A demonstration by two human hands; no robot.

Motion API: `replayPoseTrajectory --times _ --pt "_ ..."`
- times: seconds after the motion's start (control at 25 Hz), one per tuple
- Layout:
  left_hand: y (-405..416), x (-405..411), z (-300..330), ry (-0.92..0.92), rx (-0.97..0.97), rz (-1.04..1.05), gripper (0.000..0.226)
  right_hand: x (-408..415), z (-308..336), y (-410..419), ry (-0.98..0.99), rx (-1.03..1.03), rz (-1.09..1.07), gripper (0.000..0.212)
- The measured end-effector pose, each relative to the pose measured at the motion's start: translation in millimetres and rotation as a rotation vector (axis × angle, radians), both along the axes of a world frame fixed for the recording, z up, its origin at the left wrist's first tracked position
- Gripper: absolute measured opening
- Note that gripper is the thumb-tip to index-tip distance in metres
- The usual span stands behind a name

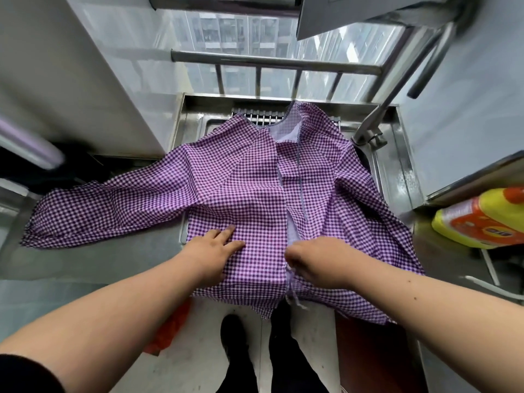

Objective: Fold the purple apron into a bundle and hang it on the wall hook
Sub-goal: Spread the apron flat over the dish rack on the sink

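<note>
Purple apron (241,191) spread flat over a steel sink (397,165), both hands at its near hem.

The garment lay open side up across the sink and the table (99,259), one sleeve stretched left, its hem hanging over the front edge. The left hand (211,251) pressed flat on the left panel, fingers (226,231) straight and slightly spread. The right hand (314,262) was curled at the central opening; whether it pinched the edge could not be told. A yellow bottle (479,219) lay at right.
</note>
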State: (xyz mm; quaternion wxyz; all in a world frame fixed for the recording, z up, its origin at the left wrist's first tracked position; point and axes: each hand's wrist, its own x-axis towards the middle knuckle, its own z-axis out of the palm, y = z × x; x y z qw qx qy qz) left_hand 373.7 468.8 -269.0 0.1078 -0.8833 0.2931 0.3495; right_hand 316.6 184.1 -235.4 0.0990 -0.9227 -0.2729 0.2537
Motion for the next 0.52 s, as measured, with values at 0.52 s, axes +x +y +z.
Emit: replayPoseTrajectory --times 0.52 --pt "-72 62 42 -0.009 0.048 0.024 0.055 43 9 -94 0.020 -0.008 -0.805 0.029"
